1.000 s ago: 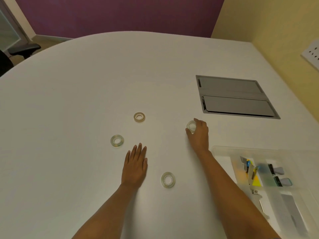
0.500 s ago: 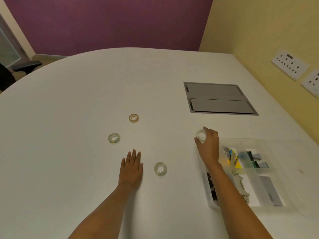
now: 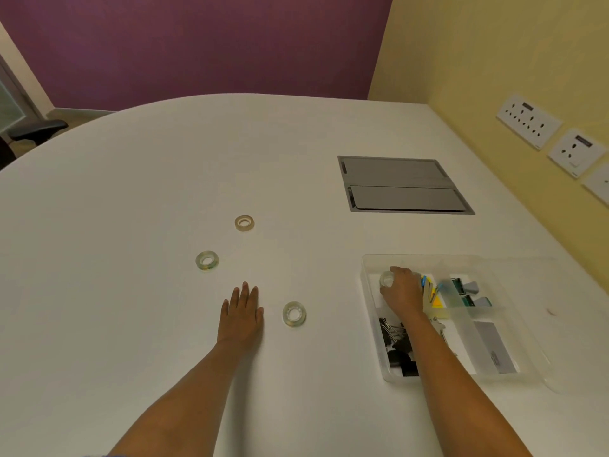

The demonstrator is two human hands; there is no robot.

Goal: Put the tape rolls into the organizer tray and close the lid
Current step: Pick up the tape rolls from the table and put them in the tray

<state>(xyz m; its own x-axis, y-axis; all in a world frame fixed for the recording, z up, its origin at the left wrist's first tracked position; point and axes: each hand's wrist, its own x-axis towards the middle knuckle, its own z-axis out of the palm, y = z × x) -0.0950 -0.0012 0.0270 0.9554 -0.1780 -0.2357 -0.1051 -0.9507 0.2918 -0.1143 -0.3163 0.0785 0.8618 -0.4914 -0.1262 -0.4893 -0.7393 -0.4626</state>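
Note:
My right hand [image 3: 403,291] holds a clear tape roll [image 3: 386,279] over the far-left compartment of the clear plastic organizer tray [image 3: 370,328]. Its transparent lid [image 3: 566,328] lies open to the right of the tray. Three more tape rolls lie flat on the white table: one [image 3: 294,313] just right of my left hand, one [image 3: 207,260] ahead of it to the left, a tan one [image 3: 244,223] farther back. My left hand [image 3: 241,316] rests flat on the table, fingers together, holding nothing.
The tray holds black binder clips [image 3: 397,344], coloured sticky notes [image 3: 431,293], clips [image 3: 471,293] and a grey card [image 3: 494,347]. A grey cable hatch [image 3: 402,184] is set into the table behind it. The yellow wall with sockets [image 3: 527,122] runs along the right.
My right hand carried the tape roll from the table to the right, into the tray's far-left compartment. The view shifted right. My left hand stayed flat.

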